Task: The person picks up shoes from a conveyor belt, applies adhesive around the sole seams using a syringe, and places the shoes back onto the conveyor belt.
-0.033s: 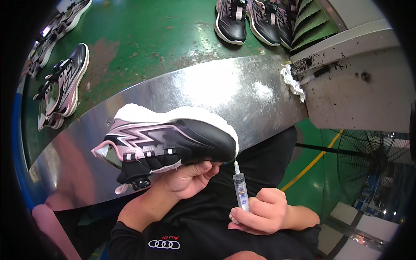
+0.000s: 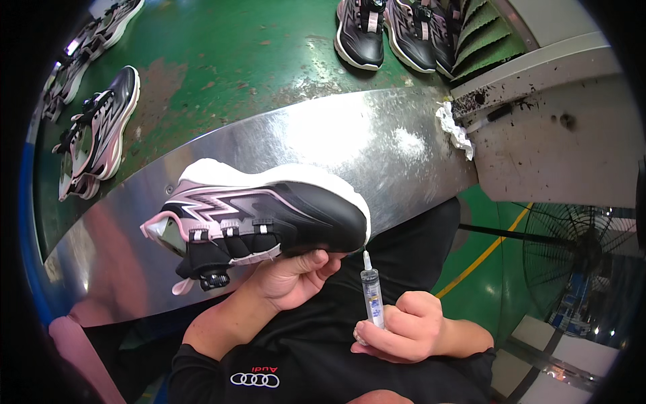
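My left hand (image 2: 296, 279) is closed on a black sneaker (image 2: 303, 212) with pink and silver trim. The shoe lies on its side in the air, white sole away from me, toe to the right, its dial and laces toward me. My right hand (image 2: 407, 328) grips a clear syringe (image 2: 372, 296) with blue markings, fingers wrapped round its lower end. The syringe points upward, its tip at the toe edge where sole and upper meet; whether it touches cannot be made out.
A curved metal ledge (image 2: 262, 151) borders a worn green surface (image 2: 235, 81). Similar sneakers stand at the left (image 2: 108, 124) and the back (image 2: 360, 40). Crumpled white paper (image 2: 455, 131) and a dark-handled tool (image 2: 498, 113) lie at the right, above a fan (image 2: 565, 249).
The sneaker has rolled slightly in my left hand, its dial shifting a little up and left. My right hand and the syringe have moved very slightly left.
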### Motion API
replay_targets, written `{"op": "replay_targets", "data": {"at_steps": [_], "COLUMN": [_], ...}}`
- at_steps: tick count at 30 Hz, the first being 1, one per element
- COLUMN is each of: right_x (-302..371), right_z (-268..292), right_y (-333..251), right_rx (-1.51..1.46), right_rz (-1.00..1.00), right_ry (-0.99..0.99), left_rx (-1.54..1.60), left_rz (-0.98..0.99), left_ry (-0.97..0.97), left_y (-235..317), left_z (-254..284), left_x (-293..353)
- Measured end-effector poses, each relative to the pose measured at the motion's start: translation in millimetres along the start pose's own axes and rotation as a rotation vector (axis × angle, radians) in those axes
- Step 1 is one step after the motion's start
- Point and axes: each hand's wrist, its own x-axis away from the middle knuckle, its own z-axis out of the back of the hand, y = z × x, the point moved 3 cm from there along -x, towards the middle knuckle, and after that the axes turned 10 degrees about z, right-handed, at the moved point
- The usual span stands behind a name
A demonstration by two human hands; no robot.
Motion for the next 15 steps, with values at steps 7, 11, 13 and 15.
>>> {"op": "replay_targets", "data": {"at_steps": [7,11,13,15], "right_x": [8,7,5,5], "right_z": [-14,-15,-14,-14], "right_y": [0,0,-1,-1], "right_rx": [0.136,0.143,0.138,0.138], "right_rz": [0.078,0.088,0.101,0.104], "right_ry": [0.029,0.024,0.019,0.020], "left_rx": [0.014,0.014,0.013,0.011], "left_rz": [-0.010,-0.016,-0.035,-0.040], "left_ry": [-0.105,-0.094,-0.092,-0.094], "left_y": [0,-1,-1,-1], "left_z": [-10,-11,-13,-14], "left_x": [3,4,5,5]}}
